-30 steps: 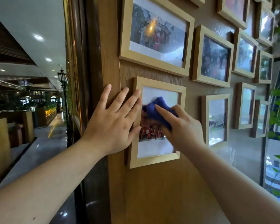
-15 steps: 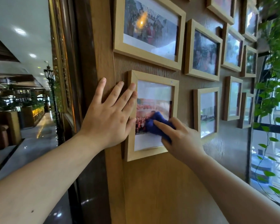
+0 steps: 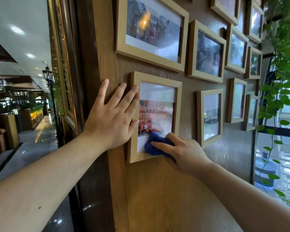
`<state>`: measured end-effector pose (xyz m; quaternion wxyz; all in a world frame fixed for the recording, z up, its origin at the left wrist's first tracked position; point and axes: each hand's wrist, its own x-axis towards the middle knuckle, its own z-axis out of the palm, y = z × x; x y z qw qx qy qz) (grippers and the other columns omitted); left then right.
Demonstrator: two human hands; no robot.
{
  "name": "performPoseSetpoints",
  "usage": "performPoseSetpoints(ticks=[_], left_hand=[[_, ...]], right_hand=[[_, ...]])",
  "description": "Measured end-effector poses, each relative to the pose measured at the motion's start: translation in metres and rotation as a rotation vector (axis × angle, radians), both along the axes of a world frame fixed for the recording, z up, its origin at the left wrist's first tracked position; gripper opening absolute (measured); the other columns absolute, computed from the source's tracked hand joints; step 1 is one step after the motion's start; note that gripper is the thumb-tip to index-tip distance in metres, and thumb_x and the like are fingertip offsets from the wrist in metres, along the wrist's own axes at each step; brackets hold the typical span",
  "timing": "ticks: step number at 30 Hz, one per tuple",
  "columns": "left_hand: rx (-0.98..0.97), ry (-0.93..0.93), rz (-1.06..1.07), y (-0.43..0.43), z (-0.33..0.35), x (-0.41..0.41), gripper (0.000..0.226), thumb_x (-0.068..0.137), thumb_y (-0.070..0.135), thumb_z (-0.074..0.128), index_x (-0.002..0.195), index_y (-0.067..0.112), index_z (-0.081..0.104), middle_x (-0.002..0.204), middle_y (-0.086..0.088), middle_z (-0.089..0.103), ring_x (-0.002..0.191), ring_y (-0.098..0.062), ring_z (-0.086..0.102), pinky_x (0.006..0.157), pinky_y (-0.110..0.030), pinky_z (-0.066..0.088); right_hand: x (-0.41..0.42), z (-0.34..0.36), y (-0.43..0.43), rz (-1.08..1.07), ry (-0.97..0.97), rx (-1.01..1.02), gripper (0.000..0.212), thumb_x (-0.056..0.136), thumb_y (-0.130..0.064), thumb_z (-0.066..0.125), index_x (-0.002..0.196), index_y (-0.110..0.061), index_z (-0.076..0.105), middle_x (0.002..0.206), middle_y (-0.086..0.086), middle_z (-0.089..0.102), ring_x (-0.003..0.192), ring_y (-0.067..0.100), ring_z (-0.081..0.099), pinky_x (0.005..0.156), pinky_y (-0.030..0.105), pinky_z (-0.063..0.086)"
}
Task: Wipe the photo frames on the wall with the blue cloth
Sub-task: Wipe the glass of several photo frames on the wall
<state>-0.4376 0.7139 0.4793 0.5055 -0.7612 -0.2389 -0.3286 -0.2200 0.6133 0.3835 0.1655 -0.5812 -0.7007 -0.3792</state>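
Observation:
A light wooden photo frame (image 3: 178,104) hangs low on the brown wood wall, holding a picture of a crowd in red. My right hand (image 3: 182,153) presses a bunched blue cloth (image 3: 155,144) against the glass at the frame's lower right corner. My left hand (image 3: 112,118) lies flat with fingers spread on the wall, its fingertips over the frame's left rail. A larger frame (image 3: 151,59) hangs just above, and several more frames (image 3: 208,77) fill the wall to the right.
A smaller frame (image 3: 199,121) hangs right of the one I touch. Green vines (image 3: 278,97) trail down by a window at the far right. A dark pillar edge (image 3: 84,81) and a long hallway (image 3: 32,134) lie to the left.
My right hand has slid the blue cloth down the glass from the upper middle to the lower right corner. My left hand has stayed flat on the wall and frame edge.

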Motion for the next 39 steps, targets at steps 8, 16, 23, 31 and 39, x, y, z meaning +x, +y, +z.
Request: performPoseSetpoints(ticks=[8, 16, 23, 31, 39], left_hand=[[-0.037, 0.023, 0.032, -0.007, 0.002, -0.002, 0.067, 0.095, 0.05, 0.025, 0.149, 0.01, 0.021, 0.16, -0.012, 0.019, 0.146, -0.032, 0.017, 0.115, -0.065, 0.001], [-0.053, 0.114, -0.069, -0.031, 0.003, 0.027, 0.069, 0.095, 0.053, 0.027, 0.146, 0.007, 0.028, 0.157, -0.018, 0.026, 0.147, -0.034, 0.014, 0.114, -0.066, 0.011], [-0.088, 0.15, -0.125, -0.049, 0.017, 0.112, 0.07, 0.092, 0.055, 0.031, 0.145, 0.008, 0.034, 0.154, -0.016, 0.034, 0.144, -0.032, 0.025, 0.114, -0.058, 0.023], [-0.159, 0.153, -0.092, -0.037, 0.023, 0.227, 0.076, 0.091, 0.057, 0.029, 0.149, 0.009, 0.018, 0.158, -0.015, 0.024, 0.146, -0.031, 0.018, 0.118, -0.055, 0.016], [-0.21, 0.07, 0.009, -0.009, 0.012, 0.291, 0.085, 0.088, 0.063, 0.035, 0.15, 0.013, 0.007, 0.161, -0.014, 0.012, 0.148, -0.03, 0.007, 0.119, -0.057, 0.005]], right_hand=[[0.033, -0.004, -0.022, -0.18, 0.114, 0.077, 0.048, 0.082, -0.025, 0.062, 0.128, -0.024, 0.048, 0.104, 0.006, 0.058, 0.077, 0.023, 0.06, 0.053, 0.038, 0.054], [0.086, 0.019, -0.035, -0.191, 0.333, 0.22, 0.053, 0.083, -0.025, 0.06, 0.133, -0.028, 0.042, 0.112, 0.004, 0.056, 0.076, 0.021, 0.057, 0.058, 0.039, 0.052], [0.159, 0.027, -0.028, -0.172, 0.541, 0.339, 0.047, 0.085, -0.024, 0.058, 0.131, -0.032, 0.048, 0.108, -0.003, 0.057, 0.076, 0.019, 0.055, 0.058, 0.032, 0.047], [0.23, 0.043, 0.007, -0.122, 0.598, 0.351, 0.049, 0.088, -0.028, 0.052, 0.132, -0.038, 0.033, 0.107, -0.003, 0.051, 0.071, 0.02, 0.055, 0.054, 0.042, 0.054], [0.255, 0.048, 0.035, -0.003, 0.365, 0.339, 0.054, 0.084, -0.021, 0.056, 0.134, -0.032, 0.039, 0.107, 0.006, 0.051, 0.065, 0.023, 0.053, 0.046, 0.035, 0.05]])
